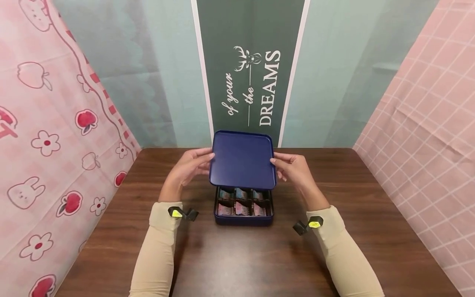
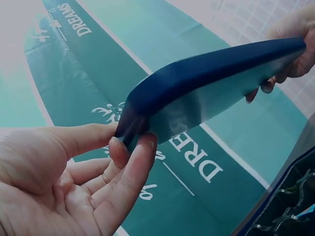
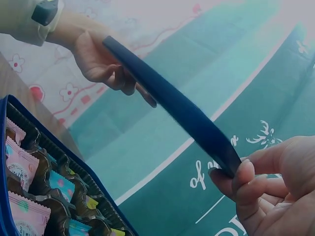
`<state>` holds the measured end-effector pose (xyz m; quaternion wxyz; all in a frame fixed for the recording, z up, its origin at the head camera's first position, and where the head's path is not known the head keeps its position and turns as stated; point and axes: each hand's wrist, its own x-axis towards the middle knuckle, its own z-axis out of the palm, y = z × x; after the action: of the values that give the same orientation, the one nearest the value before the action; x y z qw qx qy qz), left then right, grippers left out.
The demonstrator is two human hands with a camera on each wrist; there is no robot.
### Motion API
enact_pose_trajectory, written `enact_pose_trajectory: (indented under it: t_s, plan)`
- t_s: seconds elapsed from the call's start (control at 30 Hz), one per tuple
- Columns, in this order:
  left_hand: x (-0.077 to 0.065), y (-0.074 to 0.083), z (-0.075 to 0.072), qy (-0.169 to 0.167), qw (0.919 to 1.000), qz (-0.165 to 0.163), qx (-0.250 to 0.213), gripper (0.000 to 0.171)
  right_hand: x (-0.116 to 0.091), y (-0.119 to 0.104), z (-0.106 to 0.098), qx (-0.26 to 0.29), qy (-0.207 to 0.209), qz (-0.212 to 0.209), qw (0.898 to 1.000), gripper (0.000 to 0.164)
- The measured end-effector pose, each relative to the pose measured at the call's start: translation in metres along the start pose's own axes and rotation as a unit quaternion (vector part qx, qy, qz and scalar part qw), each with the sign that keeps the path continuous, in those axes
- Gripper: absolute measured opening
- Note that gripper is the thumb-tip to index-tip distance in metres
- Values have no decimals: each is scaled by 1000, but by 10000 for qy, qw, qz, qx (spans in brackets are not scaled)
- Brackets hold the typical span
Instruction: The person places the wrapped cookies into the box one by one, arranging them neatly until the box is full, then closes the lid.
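Observation:
A dark blue square lid (image 1: 243, 160) is held tilted above and behind a matching blue tin (image 1: 243, 221). My left hand (image 1: 191, 167) pinches the lid's left edge between thumb and fingers. At the opposite edge, my right hand (image 1: 293, 169) pinches the lid the same way. In the left wrist view the lid (image 2: 211, 73) is seen nearly edge-on. Inside the tin, a black divided tray holds pink wrapped sweets (image 1: 242, 209) in the front row and blue ones (image 1: 241, 194) behind. The lid hides the tin's back part; yellow wrappers (image 3: 91, 202) show there in the right wrist view.
The tin stands on a brown wooden table (image 1: 245, 260). Behind it hangs a green cloth (image 1: 252, 24) with white lettering and a deer head. Pink patterned cloth (image 1: 48, 185) borders the left side, pink checked cloth (image 1: 426, 136) the right. Each sleeve cuff carries a small black wrist camera (image 1: 309, 225).

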<state>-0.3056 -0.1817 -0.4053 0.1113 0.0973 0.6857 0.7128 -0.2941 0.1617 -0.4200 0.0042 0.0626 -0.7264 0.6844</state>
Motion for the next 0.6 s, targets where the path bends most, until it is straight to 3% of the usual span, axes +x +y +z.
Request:
enact_pose_trajectory:
  t_s: [0.2, 0.6]
  plan:
    - [-2, 1, -3, -132, 9999, 80, -72, 50, -2, 0, 2, -46, 44, -38, 10000, 39]
    - [-4, 2, -6, -35, 9998, 202, 18, 51, -1, 1, 5, 51, 119, -332, 9994, 38]
